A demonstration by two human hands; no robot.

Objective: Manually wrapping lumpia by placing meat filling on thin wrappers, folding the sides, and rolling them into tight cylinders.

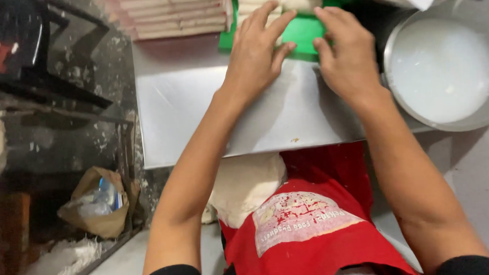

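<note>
Right now both the left hand (258,58) and right hand (345,55) press flat, fingers spread and clasping nothing, on pale dough strips (280,0) over a green board (305,32) at the worktop's (211,117) far edge, so an uneven push could slide the board or nudge the bowl of white liquid (442,71) just right.

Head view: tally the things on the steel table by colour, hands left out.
White: 2, the stack of pale strips under the left hand and the bowl of milky liquid.
Green: 1, the board by the right hand.
Pink: 1, the stack of slabs.
Total: 4
</note>
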